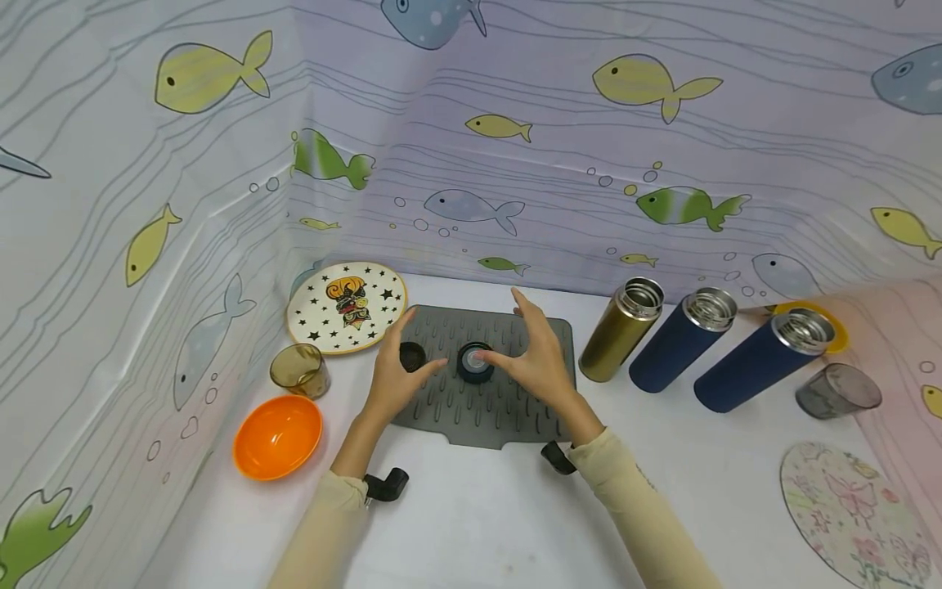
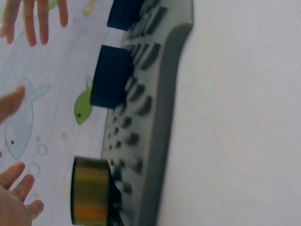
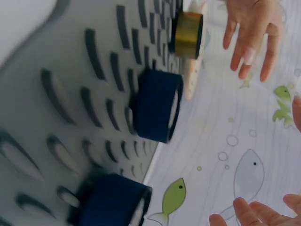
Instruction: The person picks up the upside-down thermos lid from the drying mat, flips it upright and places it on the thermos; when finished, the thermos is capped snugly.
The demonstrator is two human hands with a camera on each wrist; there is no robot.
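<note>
Both hands hover over a grey ribbed mat (image 1: 500, 417) in the head view, holding nothing. My left hand (image 1: 390, 376) has its thumb spread from its fingers, beside a dark round lid (image 1: 413, 357). That lid has a gold side (image 2: 91, 190) in the left wrist view. My right hand (image 1: 543, 360) is spread too, its thumb tip overlapping the middle lid (image 1: 475, 372). The middle lid shows a dark blue side (image 3: 157, 106) in the right wrist view. Another dark blue lid (image 3: 115, 200) sits on the mat there; in the head view my right hand hides it.
Right of the mat stand an open gold bottle (image 1: 614, 339) and two open blue bottles (image 1: 677, 348), a grey glass (image 1: 837, 393) and a floral round mat (image 1: 846, 507). To the left are a patterned plate (image 1: 316, 303), an amber glass (image 1: 300, 372) and an orange bowl (image 1: 275, 442).
</note>
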